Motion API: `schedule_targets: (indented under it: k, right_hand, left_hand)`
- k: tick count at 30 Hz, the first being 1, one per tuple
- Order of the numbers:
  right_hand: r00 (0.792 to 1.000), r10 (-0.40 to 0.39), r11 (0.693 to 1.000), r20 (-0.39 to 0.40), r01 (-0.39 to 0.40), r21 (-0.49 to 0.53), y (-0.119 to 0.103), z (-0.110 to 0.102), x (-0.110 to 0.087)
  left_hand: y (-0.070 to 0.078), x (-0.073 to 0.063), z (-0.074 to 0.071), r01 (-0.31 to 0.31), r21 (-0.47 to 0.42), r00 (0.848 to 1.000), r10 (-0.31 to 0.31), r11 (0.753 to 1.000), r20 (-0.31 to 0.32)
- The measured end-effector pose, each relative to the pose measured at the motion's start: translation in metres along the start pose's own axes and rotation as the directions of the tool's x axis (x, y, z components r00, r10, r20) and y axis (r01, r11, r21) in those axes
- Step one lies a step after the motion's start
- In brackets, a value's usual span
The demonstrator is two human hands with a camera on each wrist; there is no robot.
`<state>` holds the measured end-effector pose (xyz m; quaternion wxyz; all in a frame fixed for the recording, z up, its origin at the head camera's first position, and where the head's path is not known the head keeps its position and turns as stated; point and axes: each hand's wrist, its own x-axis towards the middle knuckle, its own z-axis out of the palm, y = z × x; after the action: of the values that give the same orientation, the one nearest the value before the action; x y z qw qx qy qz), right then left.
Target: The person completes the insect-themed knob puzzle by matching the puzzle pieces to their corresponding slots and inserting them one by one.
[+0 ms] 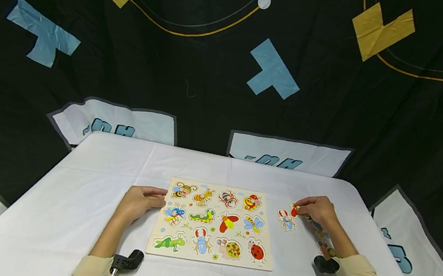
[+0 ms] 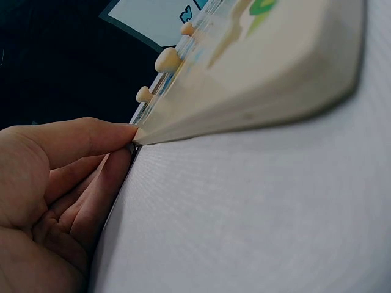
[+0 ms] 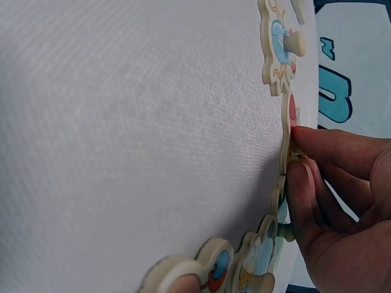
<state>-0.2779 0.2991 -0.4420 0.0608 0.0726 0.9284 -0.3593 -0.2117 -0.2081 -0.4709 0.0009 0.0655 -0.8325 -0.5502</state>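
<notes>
A wooden insect puzzle board [image 1: 207, 262] lies flat on the white table. At its left edge, my left hand [image 1: 137, 202] pinches the rim between thumb and fingers; this shows closely in the left wrist view. To the right of the board, my right hand [image 1: 318, 211] pinches a red puzzle piece [image 3: 292, 108] with thumb and index finger. The fingers hide most of that piece, which stays close to the tablecloth. Just left of it rests a blue stag beetle piece [image 1: 287, 220] with a wooden knob [image 3: 295, 44].
More knobbed pieces [image 1: 320, 231] lie in a line under my right wrist, partly covered by the forearm. Wooden knobs [image 2: 168, 60] stand up from the board's left part. A black curtain [image 1: 212, 73] with blue and yellow shapes hangs behind the white table [image 1: 99, 165].
</notes>
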Motion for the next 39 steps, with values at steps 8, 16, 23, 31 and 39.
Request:
schedule_targets:
  k: [8, 16, 23, 31, 39]
  right_hand:
    - [1.0, 0.001, 1.0, -0.005, -0.001, -0.007, -0.001, 0.0005, -0.0013]
    - [1.0, 0.026, 1.0, -0.017, -0.026, -0.005, -0.0001, 0.0026, -0.002]
    - [1.0, 0.022, 1.0, -0.019, -0.022, -0.012, 0.0023, 0.0026, -0.0009]
    - [0.999, 0.026, 1.0, -0.026, -0.026, -0.005, 0.0009, 0.0021, -0.0029]
    - [0.999, 0.03, 0.999, -0.017, -0.03, 0.011, -0.0017, 0.0015, -0.0031]
  left_hand:
    - [-0.0021, 0.0015, 0.0, -0.002, 0.022, 1.0, 0.002, 1.0, 0.0]
    - [-0.0026, 0.0025, 0.0008, 0.009, 0.011, 1.0, -0.009, 1.0, -0.003]
    - [-0.0018, 0.0025, 0.0014, 0.007, 0.02, 1.0, -0.007, 1.0, -0.003]
    - [0.001, 0.0006, 0.0004, 0.004, 0.014, 1.0, -0.004, 1.0, -0.003]
    - [0.0013, 0.0, -0.0005, -0.001, 0.011, 1.0, 0.001, 1.0, -0.001]
